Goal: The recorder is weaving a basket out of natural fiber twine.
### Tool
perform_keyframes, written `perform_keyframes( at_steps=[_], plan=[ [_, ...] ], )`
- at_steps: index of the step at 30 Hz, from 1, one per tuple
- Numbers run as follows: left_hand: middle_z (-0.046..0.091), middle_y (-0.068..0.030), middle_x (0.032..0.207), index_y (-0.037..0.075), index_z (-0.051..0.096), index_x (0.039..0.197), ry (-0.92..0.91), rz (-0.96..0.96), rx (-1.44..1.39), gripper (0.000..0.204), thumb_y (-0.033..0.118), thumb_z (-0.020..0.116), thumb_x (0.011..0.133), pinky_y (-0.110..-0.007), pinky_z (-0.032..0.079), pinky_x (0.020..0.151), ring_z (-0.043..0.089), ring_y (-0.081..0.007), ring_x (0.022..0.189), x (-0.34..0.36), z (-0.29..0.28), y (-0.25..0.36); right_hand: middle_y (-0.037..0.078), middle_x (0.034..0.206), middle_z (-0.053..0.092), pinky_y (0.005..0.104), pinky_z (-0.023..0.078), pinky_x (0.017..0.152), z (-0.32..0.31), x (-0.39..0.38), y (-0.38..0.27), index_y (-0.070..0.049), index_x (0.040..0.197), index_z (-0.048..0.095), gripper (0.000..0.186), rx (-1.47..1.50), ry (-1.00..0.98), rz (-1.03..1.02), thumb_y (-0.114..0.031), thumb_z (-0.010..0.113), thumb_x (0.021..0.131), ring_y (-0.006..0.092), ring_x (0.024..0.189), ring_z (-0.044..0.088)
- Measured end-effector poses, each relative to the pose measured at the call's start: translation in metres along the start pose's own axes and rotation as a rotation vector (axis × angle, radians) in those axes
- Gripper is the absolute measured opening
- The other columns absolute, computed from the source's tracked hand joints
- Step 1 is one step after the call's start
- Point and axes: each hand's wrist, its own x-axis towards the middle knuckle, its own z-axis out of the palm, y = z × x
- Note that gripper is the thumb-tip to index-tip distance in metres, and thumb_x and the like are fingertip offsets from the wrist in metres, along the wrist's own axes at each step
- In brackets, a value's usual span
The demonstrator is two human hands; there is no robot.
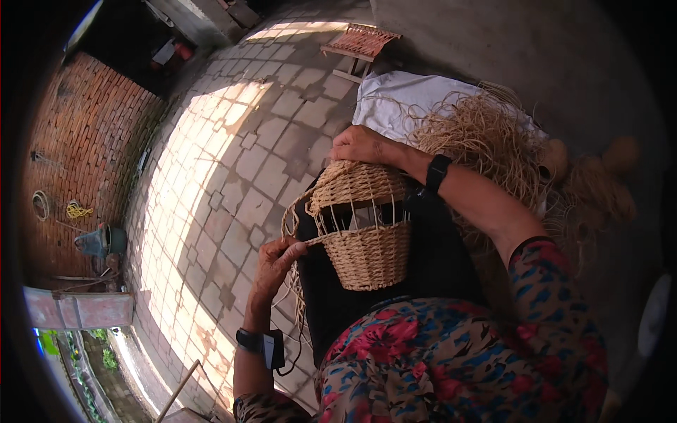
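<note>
A tan woven basket (368,257) lies across my lap on black cloth. Between its two woven bands runs a gap crossed by bare upright ribs, with a dark hollow showing behind them. My left hand (278,262) is closed in a pinch on a straw-coloured cord (315,240) that leads to the basket's left side at the lower edge of the gap. More cord loops down beside that hand. At the basket's far end, my right hand (364,146) rests with curled fingers on the woven edge; its fingertips are partly hidden.
On the right, a large heap of loose cord (486,137) spreads over a white cloth (391,106). Round tan woven pieces (553,158) lie beyond it. A low slatted stool (362,42) stands ahead on the paving (271,141). A brick wall (88,134) rises at left.
</note>
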Motion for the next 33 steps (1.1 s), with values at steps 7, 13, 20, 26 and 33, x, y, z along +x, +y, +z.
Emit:
perform_keyframes(
  at_steps=[7,13,20,26,33],
  plan=[
    [0.059,0.0020,0.074,0.001,0.066,0.083,-0.124,-0.066,0.022,0.026,0.026,0.064,0.092,-0.023,0.041,0.067,0.051,-0.0066,0.072,0.001,-0.024,-0.003,0.018,0.076,0.067,0.0344,0.047,0.071,0.001,-0.004,0.009,0.001,0.084,0.069,0.047,-0.012,0.046,-0.032,-0.046,0.064,0.081,0.0260,0.071,0.062],
    [0.062,-0.0007,0.077,0.004,0.068,0.097,0.003,-0.161,-0.165,0.022,0.025,0.065,0.091,-0.020,0.038,0.053,0.045,-0.0041,0.057,-0.009,-0.028,-0.055,0.011,0.071,0.066,0.0306,0.047,0.066,0.003,-0.006,0.013,0.002,0.082,0.068,0.042,0.087,0.069,-0.092,-0.039,0.064,0.084,0.0157,0.067,0.059],
    [0.066,-0.0230,0.080,0.004,0.047,0.113,0.448,0.112,0.865,0.021,0.003,0.038,0.094,-0.046,0.049,0.062,0.064,-0.0407,0.072,-0.065,-0.110,-0.085,-0.004,0.063,0.050,0.0248,0.039,0.059,-0.008,-0.010,-0.006,-0.002,0.070,0.058,0.038,0.085,-0.038,-0.035,-0.033,0.062,0.090,0.0038,0.064,0.044],
    [0.058,-0.0117,0.093,0.003,0.067,0.089,0.690,0.283,0.920,0.011,-0.003,0.061,0.084,-0.035,0.051,0.065,0.062,-0.0245,0.077,-0.101,-0.103,0.016,-0.002,0.066,0.055,0.0252,0.042,0.064,-0.024,-0.031,-0.022,-0.001,0.077,0.063,0.035,0.084,0.003,-0.084,-0.034,0.061,0.089,0.0050,0.067,0.048],
    [0.063,-0.0035,0.079,0.000,0.066,0.090,0.038,0.189,0.100,0.007,0.003,0.060,0.087,-0.026,0.047,0.059,0.058,-0.0108,0.069,-0.079,-0.048,0.045,-0.003,0.065,0.054,0.0238,0.041,0.063,-0.022,-0.042,-0.047,-0.001,0.074,0.062,0.031,0.079,0.060,-0.107,-0.028,0.062,0.090,0.0044,0.066,0.047]
  ],
)
